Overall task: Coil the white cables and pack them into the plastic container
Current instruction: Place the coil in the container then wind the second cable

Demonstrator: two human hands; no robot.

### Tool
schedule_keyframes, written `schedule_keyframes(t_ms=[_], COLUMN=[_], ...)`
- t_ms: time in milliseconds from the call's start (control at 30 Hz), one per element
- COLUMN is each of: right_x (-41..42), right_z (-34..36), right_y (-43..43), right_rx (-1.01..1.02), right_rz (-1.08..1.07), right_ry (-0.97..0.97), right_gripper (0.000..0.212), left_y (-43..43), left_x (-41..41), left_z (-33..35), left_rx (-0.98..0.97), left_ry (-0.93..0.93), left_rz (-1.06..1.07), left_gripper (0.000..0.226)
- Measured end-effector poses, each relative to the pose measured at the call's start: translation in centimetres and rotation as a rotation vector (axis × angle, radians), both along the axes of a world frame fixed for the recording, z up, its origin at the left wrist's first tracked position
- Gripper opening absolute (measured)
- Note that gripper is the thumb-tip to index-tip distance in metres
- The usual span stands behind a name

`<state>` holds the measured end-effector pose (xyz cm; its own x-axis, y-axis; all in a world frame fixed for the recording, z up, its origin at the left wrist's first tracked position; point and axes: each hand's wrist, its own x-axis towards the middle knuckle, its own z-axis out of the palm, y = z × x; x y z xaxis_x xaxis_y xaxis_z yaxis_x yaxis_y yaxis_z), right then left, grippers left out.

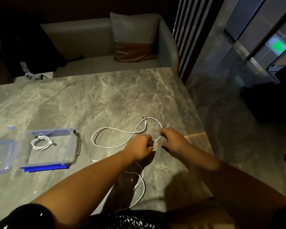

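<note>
A white cable (116, 130) lies in a loose figure-eight on the marble table (92, 100). My left hand (139, 146) pinches one part of it near a dark plug, and my right hand (172, 138) pinches the loop's right side. A second white cable (142, 184) runs under my left forearm toward the table's front edge. The clear plastic container (75, 146) with blue clips stands open at the left, and a coiled white cable (41, 142) lies inside it.
The container's clear lid (0, 156) lies at the far left edge. A small white piece (94, 161) rests just right of the container. A grey sofa with a cushion (132, 38) stands beyond the table. The table's right edge drops to a dark floor.
</note>
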<state>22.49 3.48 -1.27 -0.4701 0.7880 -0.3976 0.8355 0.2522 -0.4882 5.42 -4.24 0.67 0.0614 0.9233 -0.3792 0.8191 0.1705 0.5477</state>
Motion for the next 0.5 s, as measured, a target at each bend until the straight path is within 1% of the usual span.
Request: schedule_keyframes(t_ms=[67,200,267,367,433,500], right_x=[0.1,0.1,0.0,-0.1,-0.2,-0.1], right_z=[-0.4,-1.1,-1.3,-1.9,-2.3,-3.0], right_y=[1.2,3.7,4.8,5.9,6.4,6.6], right_rx=[0.027,0.058,0.064,0.057,0.035,0.010], right_rz=[0.066,0.157,0.209,0.228,0.230,0.237], right_ry=[-0.003,-0.012,-0.038,-0.047,-0.038,-0.023], right_gripper=[0.035,0.031,0.027,0.021,0.021,0.024], left_y=[0.5,1.3,1.7,2.5,3.0,3.3], left_x=[0.4,1.0,1.3,1.8,2.0,2.2], left_z=[-0.7,-2.0,-2.8,-3.9,-4.5,-5.2], left_rx=[-0.005,-0.018,-0.020,-0.011,0.007,0.011], left_ry=[-0.019,-0.025,-0.012,0.040,0.085,0.079], left_rz=[0.019,0.045,0.048,0.027,-0.020,-0.017], left_gripper=[0.029,0.033,0.029,0.024,0.026,0.026])
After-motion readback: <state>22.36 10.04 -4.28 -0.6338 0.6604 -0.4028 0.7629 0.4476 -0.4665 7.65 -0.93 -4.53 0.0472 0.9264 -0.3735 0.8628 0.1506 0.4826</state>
